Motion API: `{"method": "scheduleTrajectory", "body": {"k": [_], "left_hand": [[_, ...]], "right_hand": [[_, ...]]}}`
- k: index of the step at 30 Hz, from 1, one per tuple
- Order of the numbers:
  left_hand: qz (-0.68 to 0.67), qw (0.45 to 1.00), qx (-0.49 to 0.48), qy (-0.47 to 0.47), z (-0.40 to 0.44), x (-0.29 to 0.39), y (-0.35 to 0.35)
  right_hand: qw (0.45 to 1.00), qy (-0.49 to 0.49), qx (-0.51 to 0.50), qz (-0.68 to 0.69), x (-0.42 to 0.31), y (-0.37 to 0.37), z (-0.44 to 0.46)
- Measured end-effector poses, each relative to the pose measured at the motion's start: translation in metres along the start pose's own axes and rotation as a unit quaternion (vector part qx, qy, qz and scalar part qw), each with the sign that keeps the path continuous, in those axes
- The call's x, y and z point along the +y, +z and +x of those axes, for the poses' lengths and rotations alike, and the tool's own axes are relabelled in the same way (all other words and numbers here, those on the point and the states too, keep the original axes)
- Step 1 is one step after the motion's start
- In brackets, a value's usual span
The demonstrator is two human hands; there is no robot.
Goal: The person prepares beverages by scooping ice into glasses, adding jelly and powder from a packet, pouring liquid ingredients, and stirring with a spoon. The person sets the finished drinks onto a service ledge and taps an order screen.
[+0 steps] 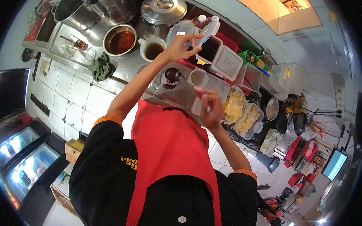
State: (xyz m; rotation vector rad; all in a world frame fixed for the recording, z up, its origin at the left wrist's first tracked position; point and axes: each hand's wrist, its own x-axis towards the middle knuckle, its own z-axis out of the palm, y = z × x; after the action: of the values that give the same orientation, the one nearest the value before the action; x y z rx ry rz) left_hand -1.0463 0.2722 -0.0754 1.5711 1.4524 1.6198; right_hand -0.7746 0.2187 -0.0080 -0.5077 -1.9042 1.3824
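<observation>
A steel tabletop (124,70) spans the upper frame, white floor tiles (64,83) at left, lit fridges (33,167) lower left. At upper centre, the left hand (182,47) pinches a clear lid (209,31) beside a dark-filled container (217,53); the right hand (210,108), blurred, half-curls, contents unclear.

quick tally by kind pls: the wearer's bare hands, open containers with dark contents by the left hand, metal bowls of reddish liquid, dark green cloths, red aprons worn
Bare hands: 2 (left hand, right hand)
Open container with dark contents: 1
Metal bowl of reddish liquid: 1
Dark green cloth: 1
Red apron: 1
Total: 6
</observation>
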Motion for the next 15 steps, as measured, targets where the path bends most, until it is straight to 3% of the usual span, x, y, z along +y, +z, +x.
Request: {"method": "scheduleTrajectory", "body": {"k": [2, 7, 12, 14, 15], "left_hand": [[0.025, 0.997, 0.028, 0.063, 0.002, 0.0, 0.003], [0.018, 1.0, -0.016, -0.017, 0.002, 0.009, 0.0], [0.006, 1.0, -0.028, 0.008, 0.003, 0.01, 0.005], [0.062, 0.997, -0.052, 0.005, 0.004, 0.01, 0.009], [0.088, 0.994, -0.071, -0.004, 0.004, 0.011, 0.012]], "right_hand": [[0.99, 0.067, 0.107, 0.055, 0.0, -0.009, 0.025], [0.962, 0.127, 0.199, 0.137, 0.015, -0.07, 0.059], [0.972, 0.022, 0.228, 0.05, 0.042, -0.093, 0.086], [0.98, -0.058, 0.188, -0.027, 0.049, -0.086, 0.095], [0.978, -0.047, 0.164, -0.118, 0.041, -0.082, 0.098]]}}
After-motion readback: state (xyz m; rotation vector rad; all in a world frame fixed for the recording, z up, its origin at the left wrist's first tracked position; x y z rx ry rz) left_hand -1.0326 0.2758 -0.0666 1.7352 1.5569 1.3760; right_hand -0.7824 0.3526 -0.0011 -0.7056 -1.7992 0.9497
